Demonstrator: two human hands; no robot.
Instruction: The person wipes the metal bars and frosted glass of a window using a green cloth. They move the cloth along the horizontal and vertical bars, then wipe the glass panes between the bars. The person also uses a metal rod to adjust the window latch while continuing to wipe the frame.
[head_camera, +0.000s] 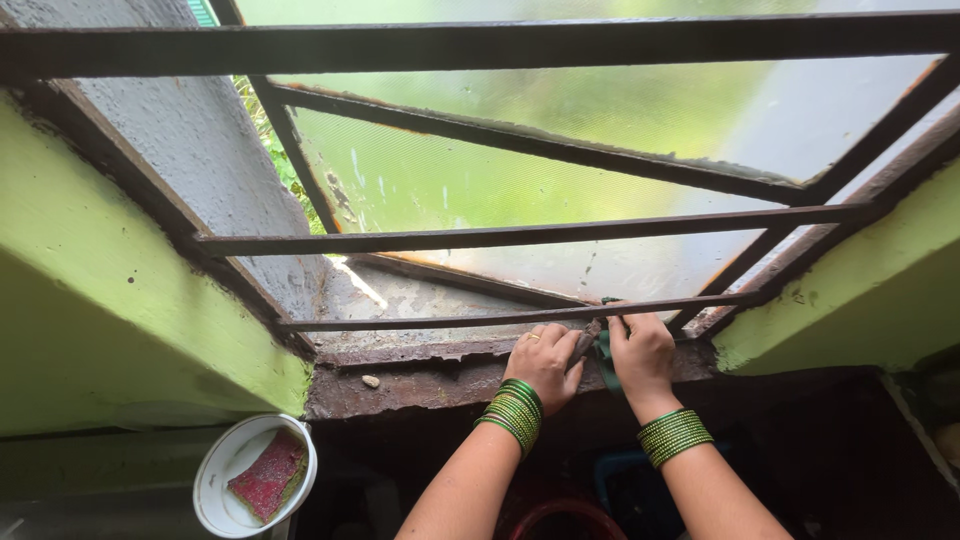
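Green-painted walls frame a rusty barred window with frosted glass. Lowest horizontal bar: both hands at its right portion, above the corroded sill. Left hand curled, fingers pressed on a dark scraper-like tool against the bar. Right hand fingers bent, pinching a green cloth just beside it. Green bangles on both wrists. White bowl with red sponge sits lower left, well apart.

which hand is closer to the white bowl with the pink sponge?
Left. The left hand rests on the window's lowest bar, up and right of the white bowl. The right hand sits farther right on that bar, holding a green cloth.
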